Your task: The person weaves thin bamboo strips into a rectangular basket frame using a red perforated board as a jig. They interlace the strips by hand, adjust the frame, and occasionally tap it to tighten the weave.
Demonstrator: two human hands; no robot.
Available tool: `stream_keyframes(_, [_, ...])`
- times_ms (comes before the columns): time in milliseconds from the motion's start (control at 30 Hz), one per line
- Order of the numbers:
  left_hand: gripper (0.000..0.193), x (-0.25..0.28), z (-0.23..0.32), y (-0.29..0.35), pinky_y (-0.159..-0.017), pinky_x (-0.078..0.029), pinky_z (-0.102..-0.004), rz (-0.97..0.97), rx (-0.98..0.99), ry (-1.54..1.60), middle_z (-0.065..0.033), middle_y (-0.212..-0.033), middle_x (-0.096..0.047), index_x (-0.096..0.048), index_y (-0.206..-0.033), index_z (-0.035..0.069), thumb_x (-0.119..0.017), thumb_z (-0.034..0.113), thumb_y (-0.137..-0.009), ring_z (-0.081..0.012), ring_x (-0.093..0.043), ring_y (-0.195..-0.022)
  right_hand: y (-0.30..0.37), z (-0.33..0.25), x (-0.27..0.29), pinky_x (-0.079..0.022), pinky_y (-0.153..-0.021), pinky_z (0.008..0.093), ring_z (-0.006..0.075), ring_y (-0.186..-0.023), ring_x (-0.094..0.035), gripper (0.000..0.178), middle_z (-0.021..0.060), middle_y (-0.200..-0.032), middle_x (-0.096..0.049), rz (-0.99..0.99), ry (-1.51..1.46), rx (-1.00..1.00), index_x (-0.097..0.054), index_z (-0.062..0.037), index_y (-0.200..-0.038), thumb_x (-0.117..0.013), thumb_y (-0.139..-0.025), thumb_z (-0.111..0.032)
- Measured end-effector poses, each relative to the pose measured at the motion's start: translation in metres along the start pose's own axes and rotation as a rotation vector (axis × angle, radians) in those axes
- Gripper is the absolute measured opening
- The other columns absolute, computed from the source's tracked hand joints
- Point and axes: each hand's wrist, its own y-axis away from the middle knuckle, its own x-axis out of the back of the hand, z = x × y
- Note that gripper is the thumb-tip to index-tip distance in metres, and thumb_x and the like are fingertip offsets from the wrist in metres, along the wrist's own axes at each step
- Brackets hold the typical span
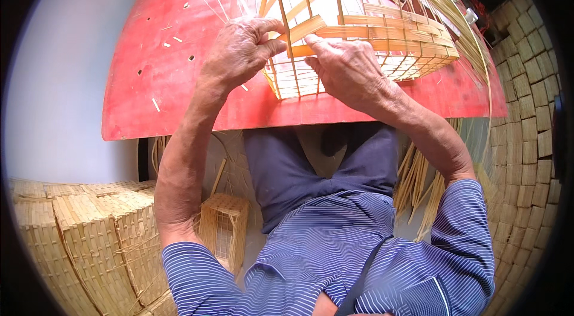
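A half-woven bamboo basket (412, 47) sits on a red table (173, 86), its openwork bottom low and its long upright strips pointing away from me. At its left corner, my left hand (239, 50) pinches thumb and fingers together at the end of a flat bamboo strip (305, 28), beside an upright. Just to the right, my right hand (353, 71) is closed on the woven strips of the basket's near side, thumb along the top. The right hand's curled fingers are partly hidden.
Long loose bamboo strips (460, 11) lie along the table's right side, and small offcuts are scattered at left. Finished woven baskets (89, 238) are stacked at lower left, near a small one (224, 226). More woven pieces (526, 124) are piled at right. Strips (412, 178) hang below the table.
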Motion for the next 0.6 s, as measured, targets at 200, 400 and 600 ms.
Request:
stream_keyframes(200, [0.021,0.000,-0.005,-0.002,-0.053,-0.030,-0.0270,-0.063,0.157,0.247,0.0086,-0.063,-0.036,-0.073,-0.106,0.009,-0.076,0.021,-0.088,-0.0050,-0.035,-0.058,-0.017,0.003,-0.003,-0.053,-0.058,0.0472,0.0347,-0.067,-0.069,0.019,0.0185,-0.071,-0.066,-0.064,0.023,-0.026,-0.062,0.0012,-0.089,-0.065,-0.087,-0.017])
stream_keyframes(400, [0.023,-0.002,-0.017,-0.001,-0.054,-0.033,-0.0256,-0.112,0.128,0.359,0.0074,-0.064,-0.044,-0.069,-0.110,0.008,-0.072,0.020,-0.091,-0.0044,-0.040,-0.059,-0.024,0.012,0.002,-0.051,-0.062,0.0425,0.0314,-0.065,-0.065,0.026,0.0142,-0.069,-0.065,-0.047,-0.286,-0.198,-0.061,-0.0024,-0.073,-0.075,-0.084,-0.021])
stream_keyframes(600, [0.028,-0.006,-0.014,-0.004,-0.055,-0.038,-0.0277,-0.216,0.096,0.235,0.0043,-0.064,-0.049,-0.068,-0.115,0.007,-0.071,0.021,-0.091,-0.0069,-0.046,-0.060,-0.028,0.042,0.021,-0.048,-0.046,0.0215,0.0059,-0.050,-0.058,0.015,0.0009,-0.062,-0.061,-0.258,-0.830,-0.187,-0.070,-0.0012,-0.089,-0.068,-0.095,-0.015])
